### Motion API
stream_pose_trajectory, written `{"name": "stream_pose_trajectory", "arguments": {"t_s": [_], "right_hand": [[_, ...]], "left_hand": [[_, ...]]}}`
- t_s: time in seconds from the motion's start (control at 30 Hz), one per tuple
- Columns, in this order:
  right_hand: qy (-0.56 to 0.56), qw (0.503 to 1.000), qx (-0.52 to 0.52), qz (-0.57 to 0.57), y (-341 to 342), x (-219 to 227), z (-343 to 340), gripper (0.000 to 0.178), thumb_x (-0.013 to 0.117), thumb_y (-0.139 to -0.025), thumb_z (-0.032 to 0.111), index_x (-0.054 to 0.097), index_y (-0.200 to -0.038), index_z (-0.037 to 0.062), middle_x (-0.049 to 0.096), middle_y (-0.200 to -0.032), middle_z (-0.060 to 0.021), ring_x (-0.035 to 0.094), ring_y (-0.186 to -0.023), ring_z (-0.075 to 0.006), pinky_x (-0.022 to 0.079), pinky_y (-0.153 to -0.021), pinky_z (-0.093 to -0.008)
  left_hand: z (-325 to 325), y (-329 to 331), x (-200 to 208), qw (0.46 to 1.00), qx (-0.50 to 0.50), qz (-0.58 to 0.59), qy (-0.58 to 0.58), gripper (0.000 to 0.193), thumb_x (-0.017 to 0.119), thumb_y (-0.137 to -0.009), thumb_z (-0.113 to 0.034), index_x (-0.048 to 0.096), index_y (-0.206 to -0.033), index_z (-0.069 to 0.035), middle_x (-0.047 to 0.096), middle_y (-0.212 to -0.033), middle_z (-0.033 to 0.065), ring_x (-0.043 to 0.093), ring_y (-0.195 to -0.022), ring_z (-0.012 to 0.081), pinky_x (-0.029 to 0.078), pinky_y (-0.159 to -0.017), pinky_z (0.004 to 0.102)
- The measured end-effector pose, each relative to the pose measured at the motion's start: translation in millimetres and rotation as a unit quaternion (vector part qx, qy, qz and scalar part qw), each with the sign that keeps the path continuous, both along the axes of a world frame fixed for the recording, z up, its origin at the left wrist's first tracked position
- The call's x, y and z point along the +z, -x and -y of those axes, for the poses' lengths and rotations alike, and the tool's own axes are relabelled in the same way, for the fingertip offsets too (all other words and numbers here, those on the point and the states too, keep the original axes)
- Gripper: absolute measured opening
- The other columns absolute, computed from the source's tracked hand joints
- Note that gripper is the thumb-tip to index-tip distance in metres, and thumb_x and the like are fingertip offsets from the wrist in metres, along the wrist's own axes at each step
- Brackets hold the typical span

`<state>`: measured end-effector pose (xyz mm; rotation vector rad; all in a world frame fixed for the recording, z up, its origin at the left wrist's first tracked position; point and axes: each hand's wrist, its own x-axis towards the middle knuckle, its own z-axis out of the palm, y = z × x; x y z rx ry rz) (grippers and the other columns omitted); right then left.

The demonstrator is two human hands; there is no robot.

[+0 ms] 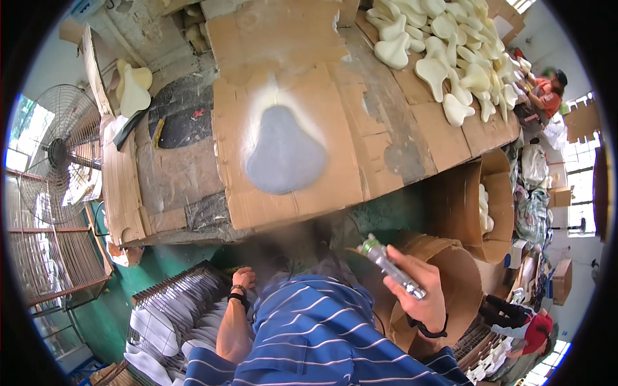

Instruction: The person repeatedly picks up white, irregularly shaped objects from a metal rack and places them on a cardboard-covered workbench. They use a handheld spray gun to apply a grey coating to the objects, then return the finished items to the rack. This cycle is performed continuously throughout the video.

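Observation:
A grey, rounded-triangular saddle-shaped piece [285, 154] lies flat on the cardboard-covered table, wide end toward me, with a pale powdery halo on the cardboard around it. My right hand [418, 286] is wrapped round a silver spray gun [396, 270] with a green fitting. It is held in front of my body, apart from the table, its green end pointing up and left. My left hand [244, 278] is low at my left side, beside a wire rack [207, 273] of grey saddle-shaped pieces [158, 328]. Its fingers look curled; what they hold, if anything, cannot be made out.
Many cream foam saddle pieces [434, 64] are heaped at the table's far right. A few more foam pieces [135, 90] lean at the left. Cardboard drums [460, 276] stand below the table at right. A large fan [58, 151] is at left. Two people [547, 96] are farther right.

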<state>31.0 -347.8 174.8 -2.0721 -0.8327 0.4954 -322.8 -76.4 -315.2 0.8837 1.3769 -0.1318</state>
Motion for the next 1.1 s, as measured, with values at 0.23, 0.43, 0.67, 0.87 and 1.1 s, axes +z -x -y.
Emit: {"name": "stream_pose_trajectory", "arguments": {"t_s": [0.23, 0.43, 0.67, 0.87, 1.1], "right_hand": [[-0.043, 0.997, -0.057, 0.034, -1.6, -8.0, -8.0, 0.054, 0.076, -0.080, -0.005, 0.063, -0.132, -0.0016, 0.069, -0.091, -0.0153, 0.066, -0.072, -0.0249, 0.051, -0.067, -0.0303], [-0.020, 0.994, -0.106, -0.001, 0.6, -6.8, 22.8, 0.049, 0.076, -0.081, 0.000, 0.066, -0.129, -0.0032, 0.070, -0.090, -0.0146, 0.067, -0.075, -0.0208, 0.052, -0.069, -0.0291], [-0.004, 0.996, -0.048, -0.069, 16.2, -18.9, 30.6, 0.048, 0.076, -0.081, 0.000, 0.065, -0.127, -0.0059, 0.071, -0.092, -0.0189, 0.069, -0.077, -0.0250, 0.053, -0.072, -0.0317], [-0.020, 0.997, -0.013, -0.074, 16.8, -21.4, 24.3, 0.049, 0.076, -0.082, 0.000, 0.064, -0.129, -0.0040, 0.070, -0.090, -0.0171, 0.066, -0.074, -0.0263, 0.051, -0.070, -0.0312], [0.000, 0.990, -0.128, -0.053, 15.0, -17.2, 50.4, 0.046, 0.076, -0.084, 0.003, 0.065, -0.128, -0.0044, 0.071, -0.091, -0.0153, 0.067, -0.075, -0.0217, 0.052, -0.071, -0.0300]], "left_hand": [[-0.3, -7.9, -3.7, 0.998, -0.040, -0.044, -0.026, 0.035, 0.064, -0.086, -0.005, 0.068, -0.122, -0.004, 0.074, -0.095, 0.0109, 0.072, -0.083, 0.0234, 0.060, -0.067, 0.0403], [2.0, -13.0, 20.8, 0.997, -0.044, -0.038, -0.051, 0.030, 0.065, -0.089, -0.007, 0.068, -0.119, -0.004, 0.073, -0.097, 0.0120, 0.071, -0.081, 0.0220, 0.059, -0.066, 0.0361], [-16.1, -41.4, 56.2, 0.986, -0.032, 0.054, -0.152, 0.027, 0.059, -0.095, -0.007, 0.065, -0.121, -0.003, 0.071, -0.094, 0.0083, 0.069, -0.077, 0.0168, 0.059, -0.065, 0.0302], [-44.9, -132.9, 94.3, 0.959, -0.029, 0.136, -0.246, 0.022, 0.060, -0.096, -0.008, 0.067, -0.116, -0.003, 0.069, -0.090, 0.0046, 0.066, -0.075, 0.0115, 0.056, -0.064, 0.0256], [-100.3, -248.0, 69.2, 0.885, -0.078, 0.066, -0.453, 0.020, 0.066, -0.091, -0.016, 0.072, -0.109, -0.010, 0.072, -0.086, 0.0051, 0.067, -0.076, 0.0174, 0.053, -0.069, 0.0332]]}}
